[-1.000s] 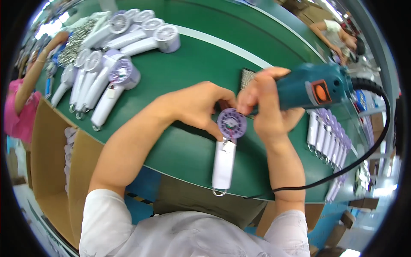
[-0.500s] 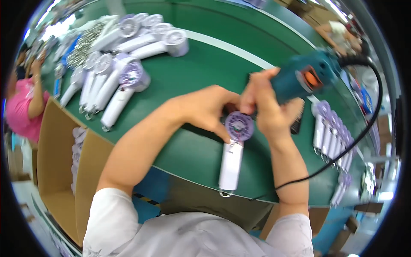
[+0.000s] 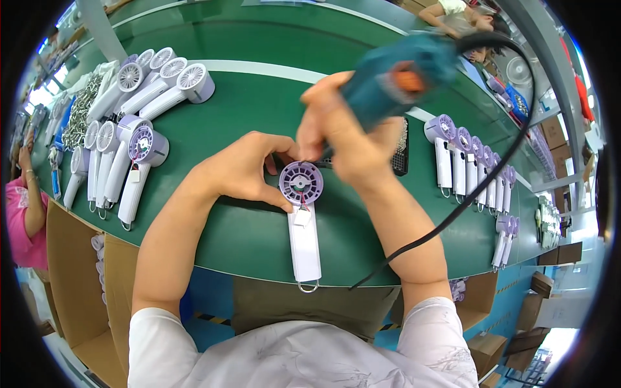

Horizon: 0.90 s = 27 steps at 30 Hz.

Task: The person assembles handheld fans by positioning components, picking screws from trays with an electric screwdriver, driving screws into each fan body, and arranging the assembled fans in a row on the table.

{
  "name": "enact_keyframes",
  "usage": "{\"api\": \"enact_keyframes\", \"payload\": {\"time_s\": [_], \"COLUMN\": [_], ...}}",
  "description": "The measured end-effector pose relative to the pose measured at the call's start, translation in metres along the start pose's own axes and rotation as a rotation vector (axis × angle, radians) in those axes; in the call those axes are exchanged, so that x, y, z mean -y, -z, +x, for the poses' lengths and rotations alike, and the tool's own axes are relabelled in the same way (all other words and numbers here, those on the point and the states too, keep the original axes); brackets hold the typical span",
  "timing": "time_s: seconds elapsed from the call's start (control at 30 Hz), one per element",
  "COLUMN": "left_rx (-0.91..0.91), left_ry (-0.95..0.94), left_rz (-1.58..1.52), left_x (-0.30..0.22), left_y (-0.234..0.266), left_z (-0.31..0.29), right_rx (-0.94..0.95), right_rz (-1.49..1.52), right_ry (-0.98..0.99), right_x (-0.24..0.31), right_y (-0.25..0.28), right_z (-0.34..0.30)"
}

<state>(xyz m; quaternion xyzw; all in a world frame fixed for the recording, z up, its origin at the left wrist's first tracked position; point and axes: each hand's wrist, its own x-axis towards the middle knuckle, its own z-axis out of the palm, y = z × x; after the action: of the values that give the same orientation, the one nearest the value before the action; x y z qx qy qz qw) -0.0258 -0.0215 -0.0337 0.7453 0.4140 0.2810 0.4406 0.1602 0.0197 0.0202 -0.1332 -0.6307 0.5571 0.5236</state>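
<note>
A white and purple handheld fan (image 3: 304,239) lies on the table in front of me, its round head away from me and a metal loop at its near end. Thin wires and a small white connector show at its neck. My left hand (image 3: 249,168) curves round the fan's head from the left, thumb at the neck and fingers at the far edge. My right hand (image 3: 352,139) is wrapped round a teal electric screwdriver (image 3: 401,77) with an orange switch, just beyond the head. The hand hides the tool's tip. A black cord (image 3: 453,210) hangs over my right forearm.
More fans (image 3: 149,84) lie at the left by a heap of metal loops (image 3: 84,107). A row of fans (image 3: 466,155) lies at the right. Behind my right hand is a black tray (image 3: 402,165). A cardboard box (image 3: 77,291) stands at the lower left. Co-workers sit beyond.
The view has shifted, so the table's things appear in other places. The right hand and the electric screwdriver have risen slightly relative to the fan. The left hand stays on the fan.
</note>
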Motion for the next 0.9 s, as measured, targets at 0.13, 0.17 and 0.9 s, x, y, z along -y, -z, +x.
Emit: {"api": "enact_keyframes", "payload": {"time_s": [0.13, 0.17, 0.9], "left_rx": [0.006, 0.001, 0.022], "left_ry": [-0.004, -0.004, -0.001], "left_rz": [0.009, 0.010, -0.003], "left_x": [-0.004, -0.004, 0.000], "left_y": [-0.001, -0.001, 0.000], "left_z": [0.004, 0.004, 0.003], "right_rx": [-0.124, -0.171, -0.321], "right_rz": [0.203, 0.160, -0.067], "right_ry": [0.179, 0.197, 0.091], "right_x": [0.022, 0.021, -0.038], "right_y": [0.031, 0.038, 0.061], "right_z": [0.018, 0.022, 0.029]}}
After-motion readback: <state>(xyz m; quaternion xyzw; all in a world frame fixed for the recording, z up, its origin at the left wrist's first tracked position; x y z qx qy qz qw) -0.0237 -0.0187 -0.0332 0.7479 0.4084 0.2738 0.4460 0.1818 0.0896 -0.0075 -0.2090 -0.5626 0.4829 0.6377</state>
